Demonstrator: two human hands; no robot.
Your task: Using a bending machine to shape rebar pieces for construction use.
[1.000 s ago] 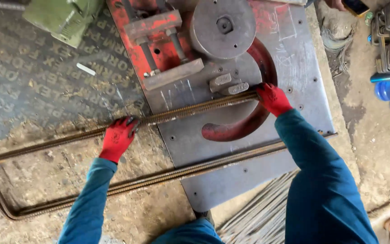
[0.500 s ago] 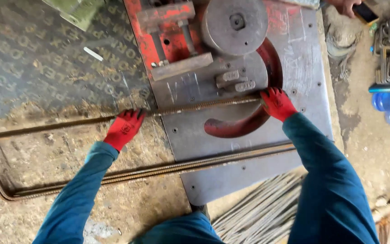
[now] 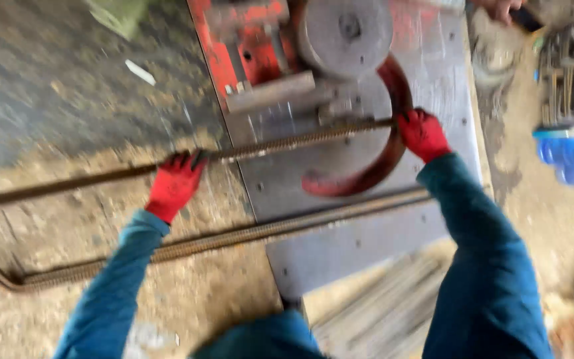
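Both gloved hands, left hand (image 3: pixel 174 186) and right hand (image 3: pixel 422 133), clamp our rebar (image 3: pixel 287 141) on the bender plate (image 3: pixel 367 233); left end bent, right end still straight

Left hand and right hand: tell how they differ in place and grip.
The left hand grips the ribbed steel bar out over the dirty tabletop; the right hand grips the bar's end over the grey machine plate, beside the red curved slot. The left arm reaches up and across; the right arm runs steeper. Both wear red gloves and blue sleeves.

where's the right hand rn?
Head view, right of centre: right hand grips the rebar end against the red curved arm on the bending machine's plate.
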